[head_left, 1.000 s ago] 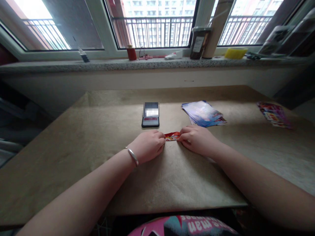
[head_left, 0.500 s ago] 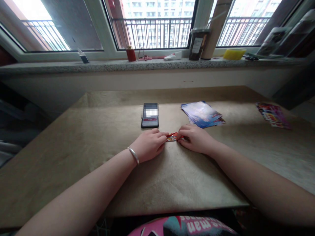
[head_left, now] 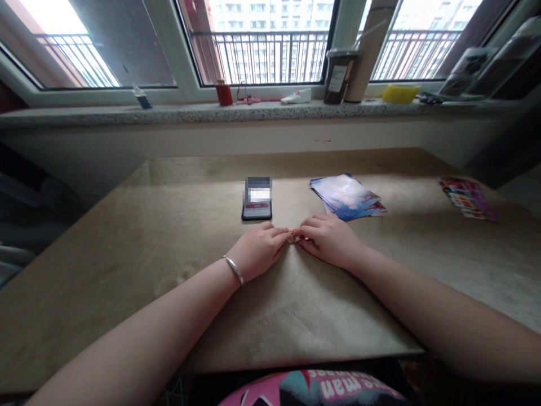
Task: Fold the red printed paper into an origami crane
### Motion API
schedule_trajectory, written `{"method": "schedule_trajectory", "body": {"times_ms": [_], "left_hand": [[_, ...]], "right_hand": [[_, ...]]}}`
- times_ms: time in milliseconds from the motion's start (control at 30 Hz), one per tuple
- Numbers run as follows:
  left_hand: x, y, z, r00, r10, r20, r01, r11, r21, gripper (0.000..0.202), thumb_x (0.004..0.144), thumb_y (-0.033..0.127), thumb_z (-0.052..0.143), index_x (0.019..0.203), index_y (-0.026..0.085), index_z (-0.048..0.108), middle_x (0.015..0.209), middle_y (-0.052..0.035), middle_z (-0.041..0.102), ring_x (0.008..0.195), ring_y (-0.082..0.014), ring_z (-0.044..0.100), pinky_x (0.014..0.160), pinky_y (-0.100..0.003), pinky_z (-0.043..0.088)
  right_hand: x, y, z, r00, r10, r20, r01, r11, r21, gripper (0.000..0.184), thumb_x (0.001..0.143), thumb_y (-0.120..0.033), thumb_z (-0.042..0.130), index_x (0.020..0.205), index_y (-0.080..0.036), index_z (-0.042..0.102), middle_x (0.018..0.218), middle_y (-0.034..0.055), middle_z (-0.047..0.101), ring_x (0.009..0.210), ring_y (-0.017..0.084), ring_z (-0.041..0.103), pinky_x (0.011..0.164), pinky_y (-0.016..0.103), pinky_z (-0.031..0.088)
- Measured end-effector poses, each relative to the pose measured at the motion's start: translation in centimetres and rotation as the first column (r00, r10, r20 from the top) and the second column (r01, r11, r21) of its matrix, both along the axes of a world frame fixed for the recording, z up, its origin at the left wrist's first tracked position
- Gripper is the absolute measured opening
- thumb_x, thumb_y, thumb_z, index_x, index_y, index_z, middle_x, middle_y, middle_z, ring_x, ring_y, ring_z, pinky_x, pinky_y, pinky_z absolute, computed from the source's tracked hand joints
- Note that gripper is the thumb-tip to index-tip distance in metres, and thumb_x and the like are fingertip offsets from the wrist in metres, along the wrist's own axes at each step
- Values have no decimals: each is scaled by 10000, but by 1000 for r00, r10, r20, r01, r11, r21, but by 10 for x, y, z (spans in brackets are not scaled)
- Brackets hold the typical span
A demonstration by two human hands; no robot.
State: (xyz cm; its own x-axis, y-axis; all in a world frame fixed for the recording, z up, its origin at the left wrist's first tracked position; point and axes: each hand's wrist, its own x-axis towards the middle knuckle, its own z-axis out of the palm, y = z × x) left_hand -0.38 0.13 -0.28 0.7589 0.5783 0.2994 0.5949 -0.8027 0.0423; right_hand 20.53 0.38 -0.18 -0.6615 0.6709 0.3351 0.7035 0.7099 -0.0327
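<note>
My left hand and my right hand meet fingertip to fingertip at the middle of the brown table. Between them they pinch a small red folded paper strip, of which only a sliver shows. Both hands are closed with knuckles up, resting on the tabletop. A silver bangle circles my left wrist. A black phone lies just beyond my hands.
A fanned stack of blue cards lies to the right of the phone, and a pink-purple printed packet sits at the far right. The stone windowsill behind holds a red cup, a dark jar and a yellow sponge.
My hands have drawn together along the red strip. The visible red stretch between them has shrunk from a few centimetres to almost nothing.
</note>
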Motion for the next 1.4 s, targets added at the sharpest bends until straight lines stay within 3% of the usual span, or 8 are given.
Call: {"method": "schedule_trajectory", "body": {"times_ms": [267,433,600,867,1067,1267,1400], "left_hand": [[-1,-1,1,996,91,26,-90,996,-19,284,862,195,502,1139,203,567,937,-34,679,840,-168,605,764,-297,500],[-2,-2,3,996,90,-3,-90,996,-14,151,871,215,494,955,195,619,882,-30,666,824,-165,593,736,-279,482],[-1,-2,4,993,118,-27,-118,993,-24,145,877,224,478,850,182,614,817,-38,645,788,-167,573,685,-268,459],[6,0,-1,939,288,185,-235,936,-263,148,833,194,524,968,198,583,802,-1,641,753,-145,577,682,-248,451],[8,1,0,943,288,169,-243,939,-242,114,833,191,509,885,176,609,826,-25,618,750,-147,571,679,-251,450],[7,2,0,960,236,154,-196,952,-234,136,830,188,508,844,164,641,838,-41,592,753,-147,562,697,-252,453],[8,3,0,959,240,148,-205,954,-217,173,857,210,493,812,153,650,824,-49,590,753,-147,561,703,-252,454]], "right_hand": [[-1,1,-2,999,16,-48,-17,999,-29,182,849,-250,519,845,-204,695,811,42,656,763,150,558,664,264,358],[-3,-1,-1,994,14,-108,-24,996,-87,169,834,-249,527,827,-200,688,803,34,657,748,150,563,657,253,370],[-7,-3,-1,991,-39,-132,18,988,-156,141,813,-228,519,803,-188,654,826,40,646,757,156,561,657,257,374],[-15,1,-3,983,-130,-128,92,958,-271,142,811,-190,465,827,-173,605,823,56,609,777,163,545,677,256,376],[-17,1,-4,969,-181,-168,125,947,-297,114,794,-175,472,843,-166,575,801,47,614,736,157,539,649,251,369],[-16,2,-5,971,-141,-195,77,950,-304,135,791,-162,471,835,-169,599,833,52,616,775,157,552,689,247,389],[-18,2,-3,969,-183,-167,123,941,-314,152,807,-193,469,821,-169,618,825,57,615,782,164,561,689,254,392]]}}
